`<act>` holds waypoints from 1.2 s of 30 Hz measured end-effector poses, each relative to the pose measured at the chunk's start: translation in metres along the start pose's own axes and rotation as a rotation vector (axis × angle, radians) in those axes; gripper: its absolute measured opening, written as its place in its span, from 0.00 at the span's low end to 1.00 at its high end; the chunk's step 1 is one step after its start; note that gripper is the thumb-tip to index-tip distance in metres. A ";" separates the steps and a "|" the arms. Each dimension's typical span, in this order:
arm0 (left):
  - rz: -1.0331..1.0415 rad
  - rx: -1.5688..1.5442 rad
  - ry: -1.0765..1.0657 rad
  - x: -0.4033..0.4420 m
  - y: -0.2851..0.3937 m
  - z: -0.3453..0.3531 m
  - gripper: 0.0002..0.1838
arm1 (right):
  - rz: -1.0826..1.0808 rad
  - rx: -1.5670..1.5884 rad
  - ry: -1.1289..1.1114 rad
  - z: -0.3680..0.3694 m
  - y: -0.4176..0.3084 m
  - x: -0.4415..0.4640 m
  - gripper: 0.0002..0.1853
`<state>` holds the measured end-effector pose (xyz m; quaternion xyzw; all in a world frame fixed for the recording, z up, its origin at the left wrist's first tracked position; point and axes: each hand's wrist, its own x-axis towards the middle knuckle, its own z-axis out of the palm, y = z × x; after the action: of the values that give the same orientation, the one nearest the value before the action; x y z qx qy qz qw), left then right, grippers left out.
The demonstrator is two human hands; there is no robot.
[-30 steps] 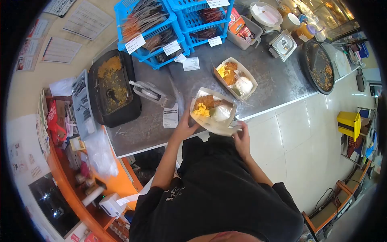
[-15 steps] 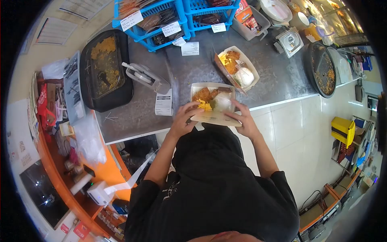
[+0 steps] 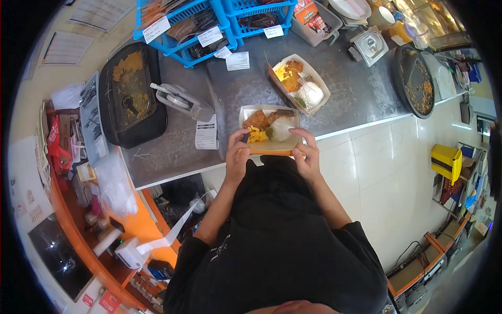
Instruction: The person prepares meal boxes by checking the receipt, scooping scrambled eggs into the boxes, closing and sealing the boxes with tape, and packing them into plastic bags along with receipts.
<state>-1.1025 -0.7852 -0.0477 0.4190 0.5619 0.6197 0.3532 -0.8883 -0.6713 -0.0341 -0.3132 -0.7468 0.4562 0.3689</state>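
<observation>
An open food box sits at the counter's front edge with fried pieces, yellow bits and a clear-wrapped white portion inside. My left hand grips its left front corner, fingers over the rim. At the right front corner, my right hand holds the box between thumb and fingers. The box's lid is folded down in front and mostly hidden. Behind it to the right stands a second open box with similar food, touched by neither hand.
On the metal counter are a stapler-like grey tool, a paper slip and a black tray at left. Blue baskets stand behind; a round dark pan lies at right, near a lidded steel container.
The held box has turned square to my body, and its front flap has tipped down. Both hands have shifted from its underside and flap to its two front corners.
</observation>
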 end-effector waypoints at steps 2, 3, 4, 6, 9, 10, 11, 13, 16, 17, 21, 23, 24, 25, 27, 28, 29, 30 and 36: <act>0.044 0.070 0.070 0.005 0.002 0.007 0.08 | 0.036 0.030 -0.001 0.003 0.000 0.006 0.04; 0.086 0.128 0.117 0.011 0.007 0.011 0.05 | 0.035 0.027 0.046 0.005 -0.001 0.009 0.05; 0.129 0.185 0.165 0.016 0.010 0.012 0.02 | 0.033 0.026 0.092 0.008 -0.003 0.011 0.06; 0.141 0.232 0.108 0.023 0.003 0.006 0.05 | -0.031 -0.078 0.107 0.007 0.002 0.013 0.11; 0.209 0.430 -0.038 0.036 0.000 -0.007 0.11 | -0.159 -0.326 0.009 -0.006 0.017 0.013 0.19; 0.240 0.518 -0.102 0.041 0.001 -0.012 0.14 | -0.161 -0.369 -0.021 -0.010 0.013 0.016 0.21; 0.239 0.563 -0.146 0.045 0.001 -0.016 0.15 | -0.160 -0.413 -0.048 -0.011 0.011 0.017 0.24; 0.236 0.649 -0.243 0.052 0.009 -0.020 0.18 | -0.159 -0.453 -0.064 -0.008 0.020 0.016 0.28; 0.239 0.658 -0.269 0.064 0.007 -0.021 0.19 | -0.147 -0.455 -0.050 -0.004 0.027 0.020 0.31; 0.230 0.631 -0.274 0.066 0.006 -0.021 0.19 | -0.143 -0.445 -0.041 -0.004 0.028 0.022 0.31; 0.178 0.560 -0.293 0.067 0.001 -0.022 0.16 | -0.071 -0.412 -0.068 -0.009 0.021 0.026 0.29; 0.181 0.546 -0.288 0.066 0.000 -0.022 0.14 | -0.115 -0.437 -0.040 -0.012 0.014 0.031 0.28; 0.195 0.543 -0.278 0.066 0.002 -0.021 0.13 | -0.144 -0.449 -0.036 -0.013 0.013 0.034 0.28; 0.209 0.541 -0.268 0.066 0.004 -0.019 0.13 | -0.174 -0.460 -0.032 -0.014 0.013 0.037 0.29; 0.269 0.491 -0.226 0.068 0.007 -0.013 0.11 | -0.228 -0.492 -0.061 -0.016 0.002 0.046 0.28; 0.298 0.466 -0.205 0.069 0.008 -0.012 0.11 | -0.253 -0.513 -0.093 -0.018 -0.014 0.053 0.28; 0.287 0.481 -0.212 0.069 0.007 -0.014 0.10 | -0.276 -0.534 -0.124 -0.018 -0.022 0.056 0.27; 0.276 0.494 -0.220 0.069 0.006 -0.015 0.10 | -0.269 -0.546 -0.143 -0.015 -0.018 0.054 0.26; 0.253 0.553 -0.267 0.068 0.013 -0.013 0.11 | -0.236 -0.504 -0.201 -0.015 0.000 0.055 0.23</act>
<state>-1.1411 -0.7299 -0.0266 0.6430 0.6010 0.4222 0.2170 -0.9048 -0.6195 -0.0150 -0.2591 -0.9007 0.2390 0.2540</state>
